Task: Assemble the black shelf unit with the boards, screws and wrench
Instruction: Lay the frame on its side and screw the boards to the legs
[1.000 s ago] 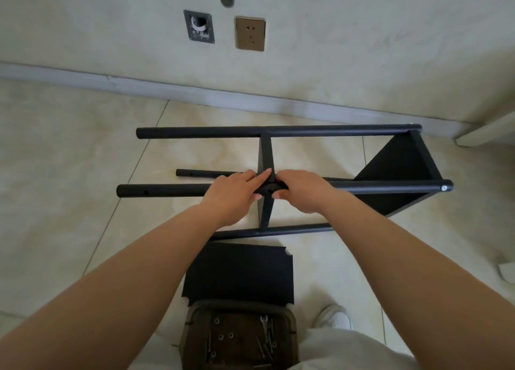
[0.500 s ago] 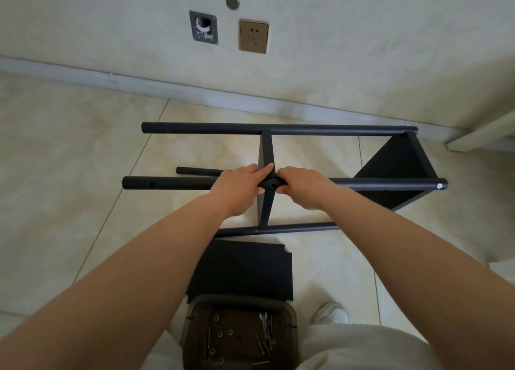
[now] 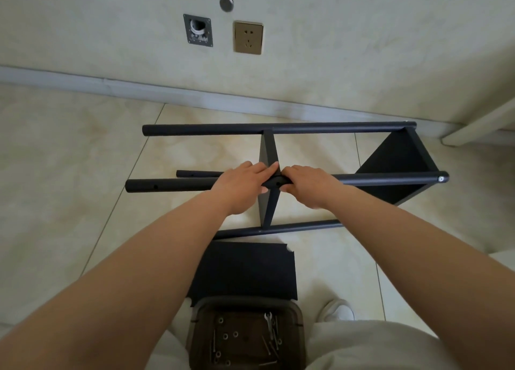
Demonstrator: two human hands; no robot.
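The black shelf unit (image 3: 278,180) lies on its side on the tiled floor (image 3: 69,160), near the wall, with the near upper post (image 3: 172,186) gripped on either side of the middle board (image 3: 268,158). The left hand (image 3: 242,185) is curled over the post just left of the joint, and the right hand (image 3: 306,185) is wrapped round it just right of the joint, the fingertips almost meeting above a small hole in the post. The frame is judged stiff and fairly light; the smooth round posts would turn easily in a loose grip, so hold is best taken close to a board joint, as here. The end board (image 3: 398,163) is fixed at the right, while the left post ends stand free and may flex until the loose board (image 3: 245,269) by the feet is fitted. The screws (image 3: 269,347) and wrench (image 3: 268,322) lie in a brown tray (image 3: 298,314), partly cut off below. Whether a screw already sits in the joint cannot be made out; the hole appears empty.
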